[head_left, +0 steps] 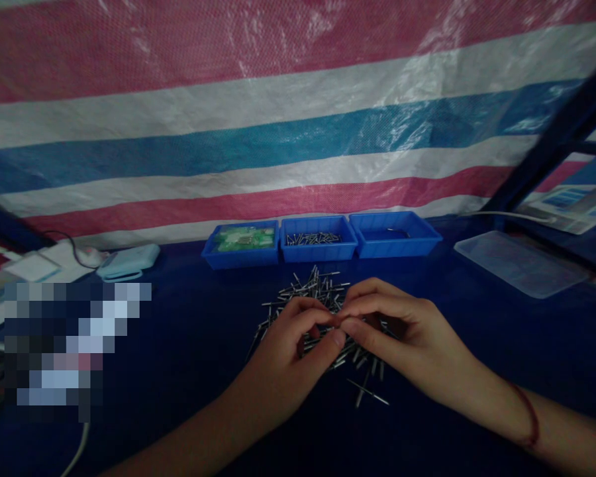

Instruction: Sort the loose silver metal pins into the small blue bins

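Note:
A loose pile of thin metal pins (315, 285) lies on the dark blue table. Over its middle, my left hand (293, 338) and my right hand (397, 324) meet at the fingertips. Both are closed in a pinch, and whatever lies between the fingers is too small or hidden to make out. Some pins (368, 391) lie apart from the pile, just below my right hand. Behind the pile stands a blue bin (318, 252) with more metal pieces in it. Part of the pile is hidden under my hands.
Left of the middle bin is a blue bin (241, 257) with green-and-clear packaging; to its right, another (397, 247) holds a thin item. A translucent lid (521, 264) lies at the right, a light blue case (129, 262) at the left. A striped sheet (278, 146) hangs behind.

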The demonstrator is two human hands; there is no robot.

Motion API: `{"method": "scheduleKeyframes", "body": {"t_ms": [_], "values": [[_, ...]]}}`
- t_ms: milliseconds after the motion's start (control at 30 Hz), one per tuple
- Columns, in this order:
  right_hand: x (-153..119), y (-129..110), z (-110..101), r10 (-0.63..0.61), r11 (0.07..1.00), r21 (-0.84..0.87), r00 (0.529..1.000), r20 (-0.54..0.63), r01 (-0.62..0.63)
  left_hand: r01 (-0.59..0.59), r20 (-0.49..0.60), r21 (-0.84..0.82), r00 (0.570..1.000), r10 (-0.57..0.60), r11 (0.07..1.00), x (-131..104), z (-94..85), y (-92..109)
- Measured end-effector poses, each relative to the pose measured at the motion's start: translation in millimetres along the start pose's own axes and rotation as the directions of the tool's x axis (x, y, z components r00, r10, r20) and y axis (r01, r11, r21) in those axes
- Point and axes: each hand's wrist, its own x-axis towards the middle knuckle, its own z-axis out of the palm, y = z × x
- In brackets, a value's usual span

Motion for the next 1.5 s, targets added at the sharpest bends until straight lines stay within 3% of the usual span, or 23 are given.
{"method": "scheduleKeyframes", "body": {"t_ms": [500,800,933,1067,1133,1200,1300,1400,1500], "values": [[1.4,2.8,0.3,-0.012,1.000,0.013,1.000,0.004,0.012,-0.117,-0.179,0.081,0.975,0.130,0.990,0.1,-4.5,0.1],[2.3,3.5,0.7,-0.011,1.000,-0.005,0.995,0.100,0.011,-0.211,-0.236,0.186,0.938,0.252,0.960,-2.0,-3.2,2.4],[-0.7,1.0,2.3,-0.011,1.000,-0.015,0.986,0.164,0.014,-0.191,-0.252,0.203,0.938,0.240,0.960,-1.1,-4.0,3.0],[2.1,0.0,-0.6,-0.036,0.996,-0.071,0.981,0.192,0.051,-0.119,-0.206,0.199,0.965,0.160,0.973,0.2,-7.4,1.7],[9.6,5.0,-9.6,-0.075,0.982,-0.162,0.991,0.115,0.093,-0.084,-0.186,0.175,0.976,0.116,0.981,2.0,-9.4,0.3],[21.3,15.8,-25.0,-0.133,0.944,-0.308,0.990,-0.039,0.115,-0.068,-0.196,0.148,0.976,0.097,0.987,4.2,-10.9,-0.6],[41.8,41.6,-53.8,-0.202,0.831,-0.556,0.939,-0.279,0.014,-0.063,-0.208,0.125,0.974,0.088,0.990,6.4,-12.1,-0.5],[55.3,69.5,-76.3,-0.229,0.657,-0.743,0.905,-0.358,-0.127,-0.057,-0.200,0.133,0.976,0.083,0.989,7.7,-15.4,-0.1],[55.8,87.7,-84.5,-0.180,0.559,-0.807,0.922,-0.344,-0.192,-0.053,-0.236,0.204,0.966,0.102,0.977,12.5,-26.1,-4.0]]}}
